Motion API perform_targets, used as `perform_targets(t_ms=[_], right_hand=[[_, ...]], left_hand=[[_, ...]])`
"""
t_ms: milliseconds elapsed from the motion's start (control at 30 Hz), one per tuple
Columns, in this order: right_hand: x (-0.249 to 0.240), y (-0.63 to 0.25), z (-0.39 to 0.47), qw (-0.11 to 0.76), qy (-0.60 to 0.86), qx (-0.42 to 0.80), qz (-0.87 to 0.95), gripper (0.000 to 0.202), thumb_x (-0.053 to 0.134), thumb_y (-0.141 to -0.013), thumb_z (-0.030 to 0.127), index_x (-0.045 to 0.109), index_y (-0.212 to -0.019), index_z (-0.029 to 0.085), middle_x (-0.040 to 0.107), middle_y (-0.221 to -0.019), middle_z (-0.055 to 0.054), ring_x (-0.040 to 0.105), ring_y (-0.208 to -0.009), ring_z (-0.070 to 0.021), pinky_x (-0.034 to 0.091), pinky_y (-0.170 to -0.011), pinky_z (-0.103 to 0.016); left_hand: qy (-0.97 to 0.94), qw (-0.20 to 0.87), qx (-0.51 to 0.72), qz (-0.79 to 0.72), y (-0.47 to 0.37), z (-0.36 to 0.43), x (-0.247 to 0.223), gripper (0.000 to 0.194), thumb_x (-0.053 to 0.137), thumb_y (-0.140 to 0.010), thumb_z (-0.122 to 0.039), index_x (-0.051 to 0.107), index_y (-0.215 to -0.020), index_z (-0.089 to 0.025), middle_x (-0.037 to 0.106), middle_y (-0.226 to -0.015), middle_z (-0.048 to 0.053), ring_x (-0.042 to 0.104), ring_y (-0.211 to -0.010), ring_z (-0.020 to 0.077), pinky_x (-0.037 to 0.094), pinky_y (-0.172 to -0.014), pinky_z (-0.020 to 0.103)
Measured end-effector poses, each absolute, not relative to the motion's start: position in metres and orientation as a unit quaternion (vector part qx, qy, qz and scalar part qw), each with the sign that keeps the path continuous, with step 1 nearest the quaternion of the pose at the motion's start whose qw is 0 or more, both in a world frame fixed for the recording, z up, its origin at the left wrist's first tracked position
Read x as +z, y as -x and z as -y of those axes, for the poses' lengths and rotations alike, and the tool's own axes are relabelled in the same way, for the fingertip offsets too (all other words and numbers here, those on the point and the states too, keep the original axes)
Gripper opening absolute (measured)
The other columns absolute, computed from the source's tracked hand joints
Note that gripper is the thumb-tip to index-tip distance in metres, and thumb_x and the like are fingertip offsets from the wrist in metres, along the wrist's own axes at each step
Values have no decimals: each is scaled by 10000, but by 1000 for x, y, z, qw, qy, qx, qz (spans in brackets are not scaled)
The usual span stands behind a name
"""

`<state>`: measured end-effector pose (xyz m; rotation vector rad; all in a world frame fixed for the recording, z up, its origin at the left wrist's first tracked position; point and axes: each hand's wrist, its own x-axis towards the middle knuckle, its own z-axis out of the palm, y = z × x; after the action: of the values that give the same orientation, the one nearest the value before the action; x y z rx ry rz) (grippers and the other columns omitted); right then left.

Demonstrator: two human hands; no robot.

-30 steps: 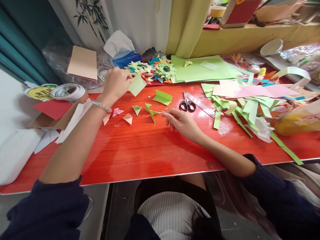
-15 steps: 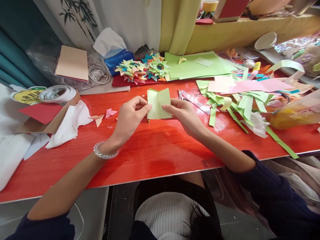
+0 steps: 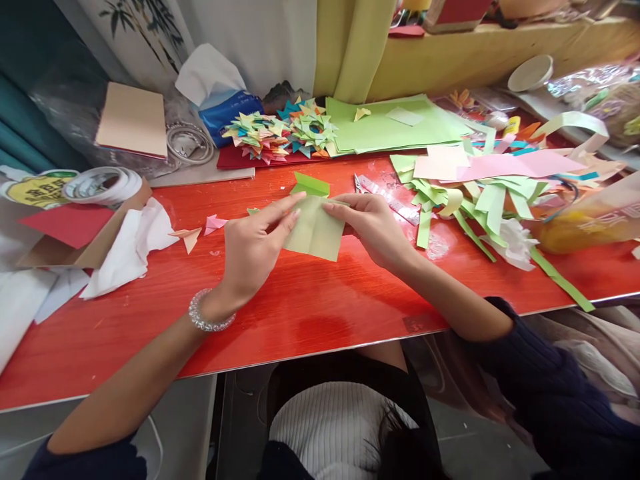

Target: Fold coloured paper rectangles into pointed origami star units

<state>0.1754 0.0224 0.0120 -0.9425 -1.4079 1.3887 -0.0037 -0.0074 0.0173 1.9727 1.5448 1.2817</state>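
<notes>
A pale green square of paper (image 3: 316,230) with a crease down its middle is held above the red table (image 3: 300,300). My left hand (image 3: 257,243) pinches its left side between thumb and forefinger. On the right, my right hand (image 3: 370,220) pinches the paper near its upper corner. Just behind the square lies a brighter green folded paper (image 3: 310,185). A small green bit (image 3: 253,211) peeks out beside my left fingers. To the left of that hand are a pink folded piece (image 3: 215,224) and an orange folded piece (image 3: 188,237).
Green strips (image 3: 495,207) and pink paper (image 3: 520,165) heap up on the right, near scissors (image 3: 358,184) and a ruler (image 3: 390,199). Two folded-paper wreaths (image 3: 257,135) stand at the back beside green sheets (image 3: 395,127). A cardboard box (image 3: 85,240) sits left.
The green square has been turned and tipped down toward me, its lower edge now nearer. The bright green folded paper behind it has come into view. The camera view has shifted slightly.
</notes>
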Motion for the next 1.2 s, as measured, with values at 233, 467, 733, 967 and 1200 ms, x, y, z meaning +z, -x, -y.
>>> perform_targets(t_ms=[233, 467, 733, 967, 1200], right_hand=[[15, -176, -22, 455, 386, 566, 569, 220, 641, -817, 335, 696, -820, 123, 651, -758, -41, 568, -670, -106, 483, -600, -223], [15, -177, -22, 433, 394, 597, 549, 246, 672, -791, 370, 675, -751, 127, 617, -681, -23, 538, -597, -93, 472, -564, -223], [17, -177, -22, 427, 388, 605, 549, 290, 702, -756, 422, 678, -733, 134, 614, -667, -19, 528, -581, -91, 452, -543, -225], [15, -177, -22, 424, 400, 571, 578, 331, 697, -748, 455, 664, -709, 128, 590, -639, -14, 488, -566, -89, 372, -499, -226], [12, -178, -20, 447, 412, 444, 658, 294, 637, -813, 420, 677, -752, 135, 621, -697, -18, 492, -631, -101, 354, -539, -232]], left_hand=[[-797, -1, 413, -441, 7, 7, 10, 306, 523, -906, -211, 660, -1150, -334, 731, -947, -16, 657, -821, 133, 493, -715, 255], [-838, -77, 351, -410, 13, 4, 2, 351, 482, -914, -192, 616, -1232, -255, 719, -964, 36, 656, -834, 145, 503, -728, 249], [-856, -80, 355, -369, 15, 3, 6, 337, 484, -909, -163, 637, -1203, -223, 710, -918, 50, 636, -768, 127, 495, -676, 229], [-853, -47, 333, -400, 15, 4, 3, 333, 490, -902, -202, 645, -1187, -275, 711, -933, 38, 641, -794, 146, 500, -685, 255], [-746, 249, 406, -465, 5, 9, 20, 266, 543, -885, -377, 703, -1049, -241, 713, -964, 31, 641, -859, 155, 507, -763, 263]])
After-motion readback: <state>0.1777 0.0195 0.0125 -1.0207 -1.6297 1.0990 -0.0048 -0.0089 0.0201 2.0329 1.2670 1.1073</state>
